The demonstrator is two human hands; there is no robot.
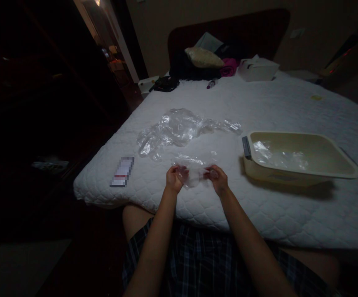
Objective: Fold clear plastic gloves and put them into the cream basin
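Note:
Between my two hands a clear plastic bag [194, 175] is held stretched, just above the near part of the bed. My left hand [175, 178] is closed on its left end. My right hand [217, 179] grips the right end, fingers bunched around the film. Beyond them lies a crumpled heap of clear plastic bags [179, 126], spread across the quilted cover. To the right stands a cream plastic tub [290, 175] with grey handles, and some clear plastic shows inside it.
A phone [122, 172] lies on the white bed cover [277, 214] at the left. Toward the headboard [228, 31] are a pillow [204, 57], a rolled magenta cloth [228, 67], a white box [258, 69] and a dark bag [166, 83]. The room is dim.

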